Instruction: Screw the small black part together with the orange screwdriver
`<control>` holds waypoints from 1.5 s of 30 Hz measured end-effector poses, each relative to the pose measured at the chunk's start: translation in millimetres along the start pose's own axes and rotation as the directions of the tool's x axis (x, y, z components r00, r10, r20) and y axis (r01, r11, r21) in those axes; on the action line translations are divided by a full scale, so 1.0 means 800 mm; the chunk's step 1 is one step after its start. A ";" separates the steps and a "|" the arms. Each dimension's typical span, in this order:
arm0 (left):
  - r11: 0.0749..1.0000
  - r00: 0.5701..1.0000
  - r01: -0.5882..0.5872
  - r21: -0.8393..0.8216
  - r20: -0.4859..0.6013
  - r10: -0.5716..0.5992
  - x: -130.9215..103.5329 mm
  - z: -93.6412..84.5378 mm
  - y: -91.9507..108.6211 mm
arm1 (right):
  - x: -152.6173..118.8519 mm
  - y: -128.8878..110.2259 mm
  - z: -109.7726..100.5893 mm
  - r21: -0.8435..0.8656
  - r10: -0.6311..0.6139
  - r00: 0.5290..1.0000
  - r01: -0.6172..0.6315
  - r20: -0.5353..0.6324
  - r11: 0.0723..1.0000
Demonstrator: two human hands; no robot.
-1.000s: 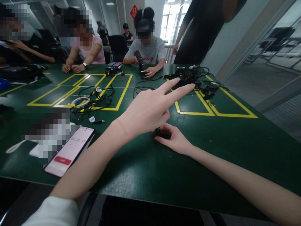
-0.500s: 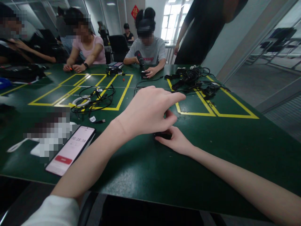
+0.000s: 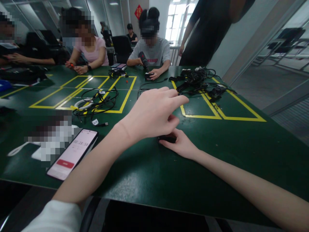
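My left hand (image 3: 158,112) hovers over the green table (image 3: 217,180), its back toward me and its fingers bent downward. The index finger reaches out to the right, while the lower digits curl inward. Whatever lies within that curl is hidden. Just below it, my right hand (image 3: 184,144) rests on the tabletop, thumb and fingers closed around a small black object (image 3: 168,139). Most of that black object is covered by my two hands, so its kind does not show.
A phone (image 3: 72,154) with a timer lies at left beside a blurred white item. Black cables (image 3: 106,100) and a larger cable heap (image 3: 198,80) lie farther back on yellow tape outlines. Across the table a person (image 3: 149,48) holds a black tool over a small black part.
My left hand's fingers have shifted very slightly to the left. My right hand and the black object stay put. People across the table at left have moved their hands and heads.
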State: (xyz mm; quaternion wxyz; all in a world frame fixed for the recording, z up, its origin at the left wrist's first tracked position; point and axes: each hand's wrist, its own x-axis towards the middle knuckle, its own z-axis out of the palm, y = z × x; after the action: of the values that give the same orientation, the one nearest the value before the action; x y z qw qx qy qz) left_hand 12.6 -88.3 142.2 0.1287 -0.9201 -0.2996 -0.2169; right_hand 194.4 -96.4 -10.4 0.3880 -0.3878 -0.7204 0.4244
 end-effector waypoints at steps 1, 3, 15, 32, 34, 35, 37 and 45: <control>1.000 1.000 0.002 0.007 -0.003 -0.002 0.000 0.000 0.000 | 0.000 0.000 0.000 -0.002 0.008 1.000 -0.008 0.005 1.000; 0.999 1.000 0.025 0.025 -0.005 -0.024 0.000 0.001 0.000 | 0.000 -0.002 -0.001 -0.007 0.023 1.000 -0.023 0.020 1.000; 0.999 1.000 -0.011 0.041 0.009 0.011 0.001 0.001 -0.001 | 0.000 -0.003 0.000 -0.018 0.021 1.000 -0.021 0.009 1.000; 0.999 1.000 0.016 0.043 -0.012 -0.016 0.001 0.002 0.002 | 0.000 -0.001 0.000 -0.018 0.010 1.000 -0.010 0.002 1.000; 0.999 1.000 -0.010 0.033 0.001 0.010 0.002 0.000 0.002 | 0.000 0.000 0.001 -0.019 -0.008 1.000 0.007 -0.010 1.000; 0.999 1.000 -0.018 0.029 0.006 0.018 0.001 0.000 0.003 | 0.000 0.000 0.001 -0.021 -0.011 1.000 0.010 -0.013 1.000; 1.000 1.000 -0.014 0.026 0.010 0.014 0.001 -0.001 0.003 | 0.000 0.000 0.001 -0.023 -0.005 1.000 0.005 -0.007 1.000; 1.000 0.999 -0.025 -0.002 0.032 0.025 0.001 -0.001 0.002 | 0.000 -0.001 0.000 -0.020 -0.004 1.000 0.004 0.005 1.000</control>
State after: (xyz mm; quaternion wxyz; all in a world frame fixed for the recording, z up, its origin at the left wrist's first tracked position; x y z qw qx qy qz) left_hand 13.5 -89.4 143.2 0.1259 -0.9273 -0.2899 -0.2006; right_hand 194.0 -96.6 -10.1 0.3832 -0.3891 -0.7263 0.4174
